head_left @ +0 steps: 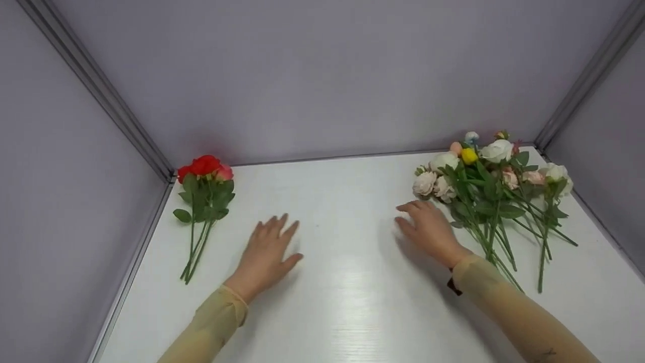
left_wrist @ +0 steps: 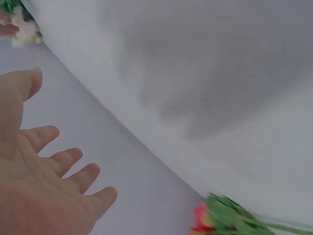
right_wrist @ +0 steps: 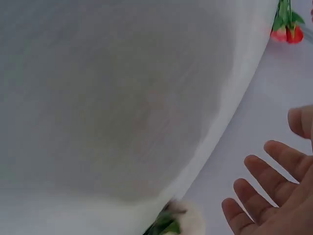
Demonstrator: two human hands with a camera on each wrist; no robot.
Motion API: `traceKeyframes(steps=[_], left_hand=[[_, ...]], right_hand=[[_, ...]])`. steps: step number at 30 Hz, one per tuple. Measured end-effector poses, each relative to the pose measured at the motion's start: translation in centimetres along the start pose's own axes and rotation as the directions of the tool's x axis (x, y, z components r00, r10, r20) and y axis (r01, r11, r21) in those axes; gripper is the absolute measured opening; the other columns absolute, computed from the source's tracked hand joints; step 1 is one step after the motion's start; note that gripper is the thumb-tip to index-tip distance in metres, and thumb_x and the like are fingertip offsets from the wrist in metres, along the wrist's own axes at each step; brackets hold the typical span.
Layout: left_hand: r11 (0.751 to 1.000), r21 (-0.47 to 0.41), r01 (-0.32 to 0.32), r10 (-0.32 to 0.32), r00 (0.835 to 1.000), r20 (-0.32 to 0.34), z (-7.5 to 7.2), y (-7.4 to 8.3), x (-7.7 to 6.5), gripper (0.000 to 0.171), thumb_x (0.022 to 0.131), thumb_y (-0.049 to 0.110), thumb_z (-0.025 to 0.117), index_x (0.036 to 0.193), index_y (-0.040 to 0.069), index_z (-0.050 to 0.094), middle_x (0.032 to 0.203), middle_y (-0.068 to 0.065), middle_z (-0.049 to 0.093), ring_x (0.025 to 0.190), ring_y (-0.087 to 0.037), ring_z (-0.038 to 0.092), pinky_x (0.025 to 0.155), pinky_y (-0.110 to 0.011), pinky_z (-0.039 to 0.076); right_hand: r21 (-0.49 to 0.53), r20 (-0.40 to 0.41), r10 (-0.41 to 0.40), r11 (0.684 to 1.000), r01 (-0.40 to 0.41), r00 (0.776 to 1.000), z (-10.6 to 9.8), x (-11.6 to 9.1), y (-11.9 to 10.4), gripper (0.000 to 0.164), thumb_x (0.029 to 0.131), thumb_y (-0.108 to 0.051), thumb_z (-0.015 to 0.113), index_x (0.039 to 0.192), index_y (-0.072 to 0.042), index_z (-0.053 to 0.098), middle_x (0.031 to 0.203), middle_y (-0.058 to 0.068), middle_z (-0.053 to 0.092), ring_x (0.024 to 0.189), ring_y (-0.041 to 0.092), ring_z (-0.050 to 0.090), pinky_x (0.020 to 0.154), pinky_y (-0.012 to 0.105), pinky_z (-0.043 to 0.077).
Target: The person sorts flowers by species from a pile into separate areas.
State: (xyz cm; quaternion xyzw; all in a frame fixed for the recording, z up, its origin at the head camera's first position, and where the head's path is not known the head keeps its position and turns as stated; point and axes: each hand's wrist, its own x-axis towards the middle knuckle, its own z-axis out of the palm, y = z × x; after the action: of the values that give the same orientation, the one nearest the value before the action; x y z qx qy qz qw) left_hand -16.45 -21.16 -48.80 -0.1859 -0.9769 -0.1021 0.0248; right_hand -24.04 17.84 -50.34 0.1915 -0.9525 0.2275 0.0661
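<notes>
My left hand is over the left-middle of the white table, fingers spread and nothing in them. To its left lies a small bunch of red and pink roses with green stems, a short way from the fingers. On the other side my right hand is also bare of any object, its fingers loosely extended and pointing inward. It is close beside a large pile of mixed flowers, white, pale pink and yellow, whose stems spread toward the front right. Both wrist views show each palm with fingers apart.
The white table is bounded by a grey back panel and side panels, joined by metal corner posts. The rose bunch is near the back left corner, the flower pile near the back right.
</notes>
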Motion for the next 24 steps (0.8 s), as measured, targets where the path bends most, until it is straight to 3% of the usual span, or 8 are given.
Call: traceKeyframes(steps=[3,7,9,12,18,24], left_hand=[[0.987,0.009,-0.161,0.161,0.987,0.031,0.8,4.8,0.3,0.075,0.1,0.05,0.062,0.161,0.015,0.036,0.166,-0.015,0.026,0.152,-0.036,0.024,0.123,-0.056,0.013],[0.937,0.023,-0.35,0.349,0.937,0.022,2.3,10.3,0.4,0.077,0.099,0.056,0.059,0.161,0.019,0.033,0.166,-0.012,0.027,0.152,-0.033,0.025,0.123,-0.055,0.015],[0.91,0.029,-0.414,0.414,0.91,0.018,3.1,12.6,0.4,0.077,0.099,0.059,0.058,0.162,0.021,0.033,0.166,-0.011,0.029,0.151,-0.032,0.027,0.123,-0.055,0.018],[0.881,0.035,-0.473,0.471,0.881,0.039,4.3,15.4,0.6,0.077,0.099,0.062,0.056,0.162,0.023,0.032,0.166,-0.008,0.029,0.151,-0.029,0.027,0.122,-0.053,0.021],[0.849,0.003,-0.529,0.526,0.845,0.091,5.7,19.0,1.0,0.076,0.101,0.063,0.051,0.163,0.026,0.028,0.168,-0.006,0.024,0.153,-0.025,0.024,0.123,-0.049,0.021],[0.836,0.002,-0.548,0.546,0.832,0.095,5.8,19.8,1.3,0.075,0.101,0.063,0.049,0.163,0.027,0.028,0.168,-0.005,0.025,0.153,-0.024,0.024,0.123,-0.048,0.021]], right_hand=[[0.091,-0.067,0.167,0.983,-0.161,0.984,-2.7,-1.1,3.8,0.025,0.103,-0.019,0.06,0.119,-0.002,0.07,0.114,0.017,0.067,0.106,0.036,0.06,0.091,0.054,0.05],[0.119,-0.073,0.346,0.934,-0.336,0.935,-6.4,-3.3,8.6,0.031,0.106,-0.026,0.053,0.119,-0.001,0.065,0.109,0.018,0.065,0.091,0.032,0.06,0.075,0.049,0.051],[0.11,-0.054,0.393,0.916,-0.386,0.918,-7.8,-4.4,10.5,0.035,0.106,-0.03,0.051,0.118,0.001,0.063,0.106,0.019,0.064,0.084,0.031,0.059,0.067,0.045,0.049],[0.103,0.018,0.444,0.89,-0.444,0.896,-9.0,-5.6,12.6,0.037,0.105,-0.035,0.05,0.105,0.001,0.061,0.089,0.016,0.062,0.07,0.027,0.054,0.056,0.039,0.043],[0.127,0.135,0.498,0.849,-0.513,0.857,-9.3,-6.2,14.0,0.041,0.103,-0.043,0.054,0.088,-0.005,0.052,0.068,0.004,0.049,0.059,0.022,0.045,0.05,0.036,0.037],[0.226,0.125,0.518,0.816,-0.533,0.846,-9.2,-6.0,13.9,0.038,0.102,-0.038,0.057,0.085,-0.005,0.057,0.066,0.004,0.053,0.059,0.02,0.047,0.05,0.036,0.041]])
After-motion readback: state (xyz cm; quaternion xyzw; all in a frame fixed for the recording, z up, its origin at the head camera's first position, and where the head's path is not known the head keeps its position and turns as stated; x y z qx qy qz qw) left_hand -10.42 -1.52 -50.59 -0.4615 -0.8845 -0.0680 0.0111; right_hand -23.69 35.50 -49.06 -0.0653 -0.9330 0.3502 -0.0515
